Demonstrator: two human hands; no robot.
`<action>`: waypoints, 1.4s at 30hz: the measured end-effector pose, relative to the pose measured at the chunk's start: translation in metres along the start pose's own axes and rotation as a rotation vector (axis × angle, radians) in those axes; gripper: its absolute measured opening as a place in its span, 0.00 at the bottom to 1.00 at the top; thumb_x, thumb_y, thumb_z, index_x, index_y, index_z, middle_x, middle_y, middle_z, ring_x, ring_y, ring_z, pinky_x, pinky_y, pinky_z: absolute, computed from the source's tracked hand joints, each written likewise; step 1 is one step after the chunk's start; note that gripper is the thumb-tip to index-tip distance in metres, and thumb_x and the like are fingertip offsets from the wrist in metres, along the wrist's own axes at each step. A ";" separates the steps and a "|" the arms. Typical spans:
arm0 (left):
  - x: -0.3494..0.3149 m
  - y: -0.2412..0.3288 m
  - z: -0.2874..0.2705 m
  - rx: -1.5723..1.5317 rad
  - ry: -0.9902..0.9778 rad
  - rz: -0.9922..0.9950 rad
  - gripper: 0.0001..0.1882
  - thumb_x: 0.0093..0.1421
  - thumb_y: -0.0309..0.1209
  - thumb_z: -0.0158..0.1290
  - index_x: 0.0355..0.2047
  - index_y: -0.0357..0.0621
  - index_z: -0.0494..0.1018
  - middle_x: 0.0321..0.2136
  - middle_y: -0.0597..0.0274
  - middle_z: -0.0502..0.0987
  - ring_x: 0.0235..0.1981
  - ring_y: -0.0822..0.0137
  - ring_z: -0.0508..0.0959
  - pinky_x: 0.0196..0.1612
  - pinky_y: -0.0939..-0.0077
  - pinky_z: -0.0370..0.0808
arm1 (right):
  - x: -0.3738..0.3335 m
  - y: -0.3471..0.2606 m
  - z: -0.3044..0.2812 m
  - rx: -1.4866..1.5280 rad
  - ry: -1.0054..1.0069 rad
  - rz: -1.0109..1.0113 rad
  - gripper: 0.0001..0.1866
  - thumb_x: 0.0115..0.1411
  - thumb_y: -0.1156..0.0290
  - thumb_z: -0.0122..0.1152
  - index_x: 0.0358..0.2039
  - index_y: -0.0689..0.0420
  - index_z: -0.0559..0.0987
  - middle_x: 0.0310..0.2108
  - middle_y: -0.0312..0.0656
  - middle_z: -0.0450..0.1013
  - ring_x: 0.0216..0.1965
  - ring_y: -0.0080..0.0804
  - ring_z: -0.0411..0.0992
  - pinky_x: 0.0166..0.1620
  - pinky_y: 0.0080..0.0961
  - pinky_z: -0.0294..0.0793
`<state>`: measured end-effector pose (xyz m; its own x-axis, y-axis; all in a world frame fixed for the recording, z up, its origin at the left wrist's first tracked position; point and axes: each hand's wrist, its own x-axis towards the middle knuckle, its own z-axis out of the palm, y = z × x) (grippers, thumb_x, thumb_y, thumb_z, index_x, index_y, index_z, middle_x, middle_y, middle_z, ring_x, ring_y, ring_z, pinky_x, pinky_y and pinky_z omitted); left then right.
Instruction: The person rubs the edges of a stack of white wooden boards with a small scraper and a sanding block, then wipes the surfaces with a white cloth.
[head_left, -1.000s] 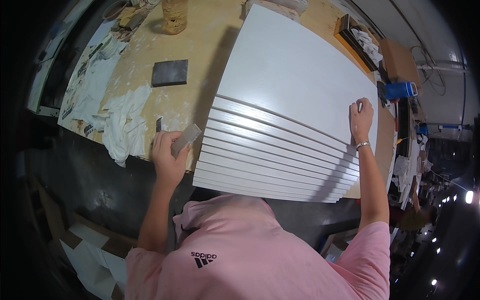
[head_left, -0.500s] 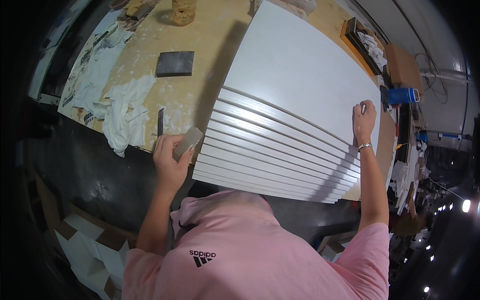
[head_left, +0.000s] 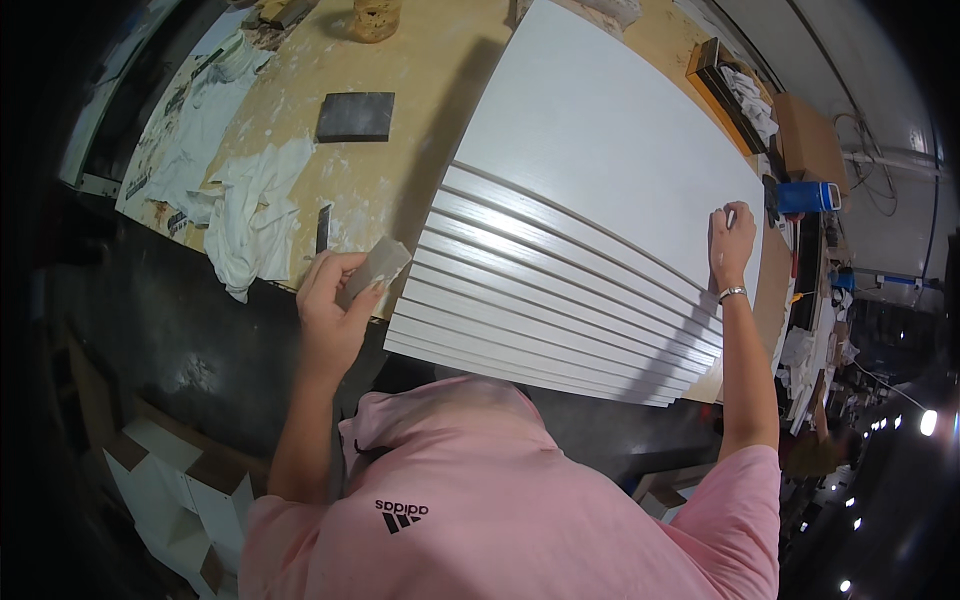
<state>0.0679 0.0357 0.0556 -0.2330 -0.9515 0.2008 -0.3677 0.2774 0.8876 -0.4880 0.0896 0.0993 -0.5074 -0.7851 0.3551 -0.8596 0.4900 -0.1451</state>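
Observation:
My left hand [head_left: 330, 305] grips a grey sanding block [head_left: 378, 268] between thumb and fingers. The block is held tilted in the air, just left of a stack of white panels [head_left: 600, 130]. These panels lie fanned out, their near edges stepped one below another. Against the right side of the stack rests my right hand [head_left: 732, 240], its fingers curled in. A small dark spot shows between those fingers, too small to tell whether it is a thing or a gap.
Left of the stack, the wooden table [head_left: 400, 75] bears a dark grey block [head_left: 355, 117], a thin dark strip [head_left: 323, 229], crumpled white cloths [head_left: 250, 210] and an amber jar [head_left: 376, 18]. A box of white wipes [head_left: 735, 95] and a blue container [head_left: 808, 196] are at the right.
My left hand has shifted slightly up and left with the sanding block, which is tilted a little differently. My right hand stays in place on the panels.

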 end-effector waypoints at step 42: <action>-0.095 -0.038 -0.033 0.191 -0.135 0.013 0.18 0.45 0.18 0.63 0.38 0.37 0.74 0.32 0.51 0.75 0.35 0.48 0.75 0.38 0.58 0.73 | 0.005 0.015 0.007 0.034 0.008 -0.027 0.15 0.59 0.63 0.58 0.40 0.62 0.76 0.40 0.52 0.75 0.45 0.52 0.70 0.50 0.45 0.68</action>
<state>0.1338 0.1107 0.0169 -0.3524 -0.9249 0.1428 -0.5244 0.3215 0.7884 -0.5045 0.0901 0.0922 -0.4838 -0.7948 0.3665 -0.8745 0.4555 -0.1667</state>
